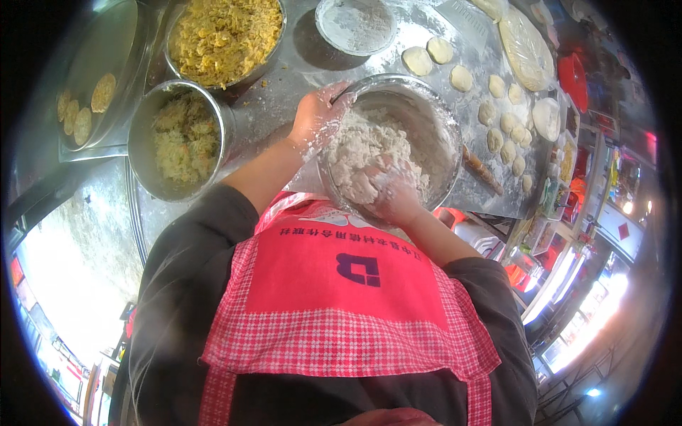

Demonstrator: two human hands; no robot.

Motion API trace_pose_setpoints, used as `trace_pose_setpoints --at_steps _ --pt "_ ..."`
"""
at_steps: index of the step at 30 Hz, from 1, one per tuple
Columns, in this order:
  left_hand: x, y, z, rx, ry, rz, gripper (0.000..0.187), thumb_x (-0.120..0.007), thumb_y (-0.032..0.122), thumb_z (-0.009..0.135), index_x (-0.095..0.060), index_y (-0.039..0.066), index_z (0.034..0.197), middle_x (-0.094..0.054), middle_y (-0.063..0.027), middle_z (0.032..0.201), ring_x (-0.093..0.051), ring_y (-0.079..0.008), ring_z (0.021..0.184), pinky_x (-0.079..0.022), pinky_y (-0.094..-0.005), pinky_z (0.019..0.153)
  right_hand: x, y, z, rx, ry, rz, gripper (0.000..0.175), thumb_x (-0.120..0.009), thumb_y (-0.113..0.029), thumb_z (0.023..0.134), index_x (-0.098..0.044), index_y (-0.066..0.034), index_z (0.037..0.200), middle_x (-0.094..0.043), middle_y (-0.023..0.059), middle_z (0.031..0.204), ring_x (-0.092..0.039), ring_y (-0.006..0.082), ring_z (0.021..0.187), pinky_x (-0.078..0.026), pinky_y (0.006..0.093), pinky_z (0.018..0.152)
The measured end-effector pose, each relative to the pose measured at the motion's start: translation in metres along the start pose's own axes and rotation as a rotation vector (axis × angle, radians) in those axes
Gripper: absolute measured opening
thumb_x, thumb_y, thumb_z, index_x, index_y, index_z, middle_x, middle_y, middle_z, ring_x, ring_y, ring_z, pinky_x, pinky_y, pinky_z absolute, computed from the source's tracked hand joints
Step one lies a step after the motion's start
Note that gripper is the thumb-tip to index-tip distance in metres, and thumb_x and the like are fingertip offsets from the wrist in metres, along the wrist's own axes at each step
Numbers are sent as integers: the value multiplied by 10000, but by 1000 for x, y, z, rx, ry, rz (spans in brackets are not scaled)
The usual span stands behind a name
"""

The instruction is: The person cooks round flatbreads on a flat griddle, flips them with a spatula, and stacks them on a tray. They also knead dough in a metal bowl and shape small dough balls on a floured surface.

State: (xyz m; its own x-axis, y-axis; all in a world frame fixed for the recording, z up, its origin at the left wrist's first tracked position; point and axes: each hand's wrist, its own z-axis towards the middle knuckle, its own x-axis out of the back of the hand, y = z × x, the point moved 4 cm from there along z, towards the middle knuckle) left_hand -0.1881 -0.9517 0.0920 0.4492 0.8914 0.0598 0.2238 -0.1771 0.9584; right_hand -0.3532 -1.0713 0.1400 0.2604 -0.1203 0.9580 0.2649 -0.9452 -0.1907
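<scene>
A deep metal bowl (453,144) stands at the front of the steel table, dusted with flour inside. In it lies a rough, shaggy mass of floury dough (367,138). My left hand (322,114), powdered with flour, grips the bowl's rim on its left side. My right hand (391,189) is down inside the bowl at its near side, coated in flour and dough. Its fingers are sunk into the dough and partly hidden, closed around some of it. Just right of the bowl, a wooden rolling pin (482,170) rests on the table.
Left stand a pot of pale shredded filling (186,144), a bowl of yellow filling (226,40) and a round pan (104,48) with several flat cakes (82,126). A flour bowl (357,26) sits behind. Several dough pieces (461,78) and a plastic-covered dough slab (525,48) lie right.
</scene>
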Motion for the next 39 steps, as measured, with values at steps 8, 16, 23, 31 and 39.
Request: trace_pose_setpoints --at_steps 8,16,23,31,39 --pt "1 11 -4 164 -63 -124 373 -621 195 922 -589 20 1250 -640 -125 1173 -568 -133 953 -462 -287 846 -55 53 67 -239 -403 140 575 -807 -332 589 -612 -164 1103 -646 138 1000 -618 324 975 -486 440 852" --pt "3 -16 10 121 -73 -131 408 -572 307 955 -581 17 1242 -662 -82 1114 -617 -183 887 -482 -303 816 -67 71 83 -244 -120 193 404 -696 -175 683 -648 -167 1084 -663 146 1014 -630 322 985 -505 420 831" --pt "52 -88 -42 -99 -169 266 627 -517 430 939 -349 102 1446 -312 -117 1491 -301 -278 1360 -263 -398 1110 -32 72 49 -150 -296 437 613 -755 -276 663 -560 -100 1217 -665 193 1001 -634 382 906 -515 413 779" --pt "89 -91 -141 -362 -654 1257 670 -569 382 889 -329 109 1451 -229 -60 1548 -142 -216 1447 -120 -371 1193 26 61 1 -153 -127 525 492 -719 -256 794 -571 -151 1251 -642 155 960 -612 267 822 -487 361 744" --pt "125 -83 -158 -347 -127 924 427 -647 188 851 -562 64 1251 -512 -90 1364 -452 -291 1283 -360 -394 1088 4 62 -4 -761 98 2002 265 -598 -106 885 -594 -63 1147 -639 49 1070 -595 128 872 -460 298 631"
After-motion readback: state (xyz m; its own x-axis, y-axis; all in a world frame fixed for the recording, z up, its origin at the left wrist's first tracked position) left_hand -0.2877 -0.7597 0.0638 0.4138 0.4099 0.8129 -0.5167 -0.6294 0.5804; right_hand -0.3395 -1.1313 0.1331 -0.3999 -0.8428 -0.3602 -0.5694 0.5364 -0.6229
